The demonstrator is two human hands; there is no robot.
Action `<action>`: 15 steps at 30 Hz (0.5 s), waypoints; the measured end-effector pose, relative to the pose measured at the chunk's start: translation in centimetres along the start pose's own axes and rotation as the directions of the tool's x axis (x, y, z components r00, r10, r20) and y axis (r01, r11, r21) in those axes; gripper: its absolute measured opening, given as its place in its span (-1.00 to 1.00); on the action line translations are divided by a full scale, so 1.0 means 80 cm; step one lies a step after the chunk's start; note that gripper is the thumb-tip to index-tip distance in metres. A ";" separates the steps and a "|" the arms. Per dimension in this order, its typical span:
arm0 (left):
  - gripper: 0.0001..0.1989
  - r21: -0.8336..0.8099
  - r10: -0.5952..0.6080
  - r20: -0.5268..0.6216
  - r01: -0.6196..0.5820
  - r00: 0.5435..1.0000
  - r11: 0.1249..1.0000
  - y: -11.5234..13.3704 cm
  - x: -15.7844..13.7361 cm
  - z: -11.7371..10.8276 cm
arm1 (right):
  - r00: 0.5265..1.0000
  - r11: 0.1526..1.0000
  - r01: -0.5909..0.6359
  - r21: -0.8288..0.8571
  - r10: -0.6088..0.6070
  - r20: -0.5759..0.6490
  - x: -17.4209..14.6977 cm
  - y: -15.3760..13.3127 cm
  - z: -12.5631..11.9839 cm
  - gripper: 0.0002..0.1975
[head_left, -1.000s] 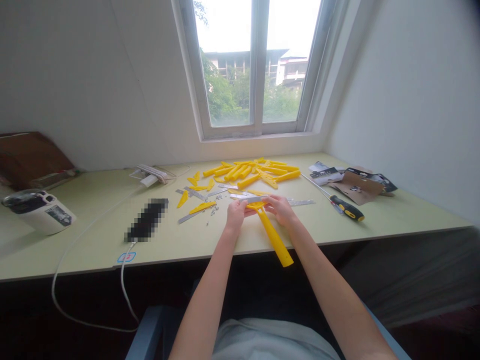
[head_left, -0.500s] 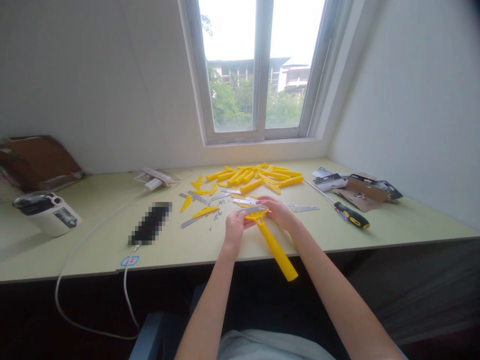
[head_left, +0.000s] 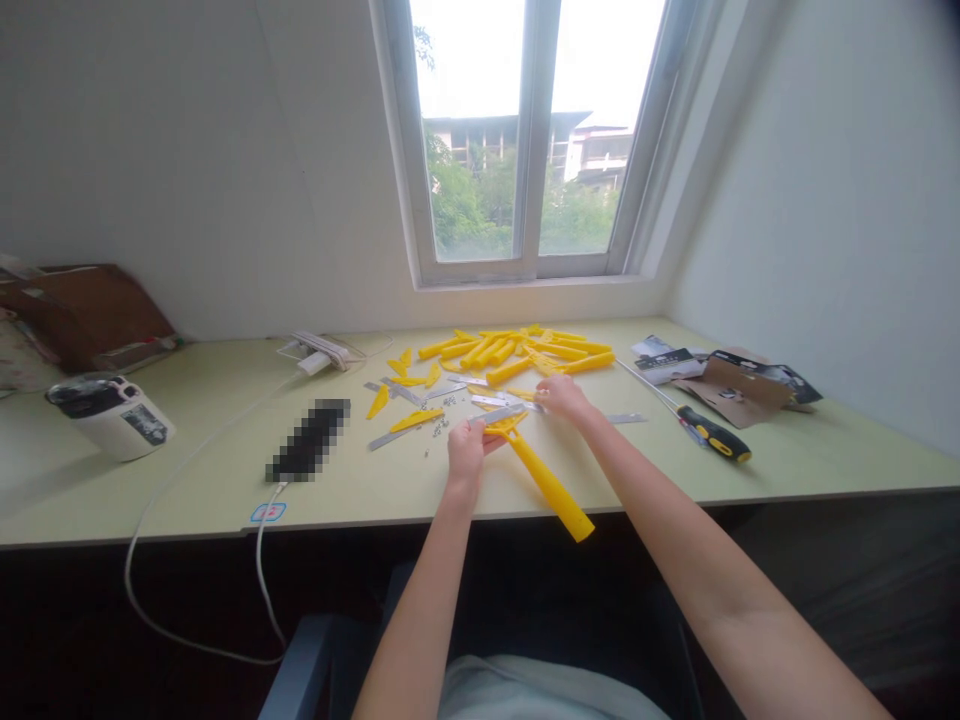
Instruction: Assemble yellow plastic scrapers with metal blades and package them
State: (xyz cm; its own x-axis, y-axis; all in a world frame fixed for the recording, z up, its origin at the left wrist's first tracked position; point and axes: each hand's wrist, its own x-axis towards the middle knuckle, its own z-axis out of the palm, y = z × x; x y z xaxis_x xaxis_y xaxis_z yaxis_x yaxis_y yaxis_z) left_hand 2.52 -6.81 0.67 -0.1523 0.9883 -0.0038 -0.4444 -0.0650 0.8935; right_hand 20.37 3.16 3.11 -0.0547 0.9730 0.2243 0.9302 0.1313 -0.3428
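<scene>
The long yellow handle (head_left: 551, 488) has a wide top with a flat gray metal blade (head_left: 504, 412) lying along it. It slants, and its fat end pokes out past the front edge of the worktop (head_left: 660, 465). Farther back from that edge, a silver strip (head_left: 489, 401) and a thin yellow piece (head_left: 522, 393) lie close together.

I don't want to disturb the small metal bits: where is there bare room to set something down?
Bare desk lies in front of the packaging, right of the screwdriver. A smaller patch is between the pixelated dark item and the left hand. Crowded: beyond that hand, with yellow handles, metal strips and metal bits.
</scene>
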 end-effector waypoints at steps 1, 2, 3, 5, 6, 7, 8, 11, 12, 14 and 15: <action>-0.86 0.002 -0.002 0.004 0.002 1.000 1.000 0.000 0.000 0.000 | 1.000 1.000 -0.007 0.002 0.007 0.007 -0.001 0.002 0.002 -0.75; -0.85 0.005 -0.005 0.008 0.005 1.000 1.000 0.000 0.000 0.001 | 1.000 1.000 -0.017 0.023 0.017 0.011 -0.002 0.004 0.003 -0.75; -0.85 0.006 -0.007 0.011 0.007 1.000 1.000 0.000 0.000 0.001 | 1.000 0.998 -0.029 0.052 0.028 0.009 -0.002 0.006 0.005 -0.77; -0.85 0.009 -0.008 0.015 0.008 1.000 1.000 -0.001 0.000 0.000 | 0.999 0.993 -0.047 0.109 0.050 -0.021 -0.001 0.007 0.009 -0.84; -0.85 0.011 -0.007 0.016 0.007 1.000 1.000 -0.001 0.000 0.000 | 0.997 0.988 -0.057 0.144 0.064 -0.044 -0.001 0.008 0.011 -0.88; -0.85 0.013 -0.007 0.018 0.007 1.000 1.000 -0.001 0.000 -0.001 | 0.994 0.981 -0.066 0.182 0.080 -0.072 0.000 0.008 0.012 -0.91; -0.85 0.014 -0.008 0.022 0.007 1.000 1.000 -0.001 0.000 -0.001 | 0.990 0.972 -0.075 0.225 0.100 -0.104 0.001 0.007 0.014 -0.89; -0.85 0.021 -0.014 0.031 0.013 0.999 1.000 -0.001 0.001 -0.001 | 0.965 0.924 -0.092 0.371 0.175 -0.197 0.002 0.008 0.015 -0.84; -0.85 0.023 -0.016 0.033 0.015 0.999 1.000 -0.001 0.001 -0.001 | 0.952 0.900 -0.095 0.424 0.207 -0.225 0.001 0.008 0.014 -0.83; -0.84 0.026 -0.019 0.034 0.018 0.999 0.999 -0.001 0.000 -0.001 | 0.921 0.839 -0.093 0.536 0.278 -0.274 -0.003 0.010 0.011 -0.83; -0.84 0.027 -0.021 0.034 0.020 0.999 0.999 -0.001 0.000 -0.001 | 0.903 0.801 -0.084 0.593 0.313 -0.294 -0.007 0.010 0.009 -0.84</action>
State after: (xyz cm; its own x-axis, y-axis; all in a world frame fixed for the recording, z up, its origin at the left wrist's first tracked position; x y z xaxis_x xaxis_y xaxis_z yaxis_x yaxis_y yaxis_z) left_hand 2.50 -6.79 0.59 -0.1127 0.9936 -0.0068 -0.4231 -0.0418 0.9051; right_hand 20.88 2.81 2.09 0.3480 0.8641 0.3635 0.5346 0.1356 -0.8341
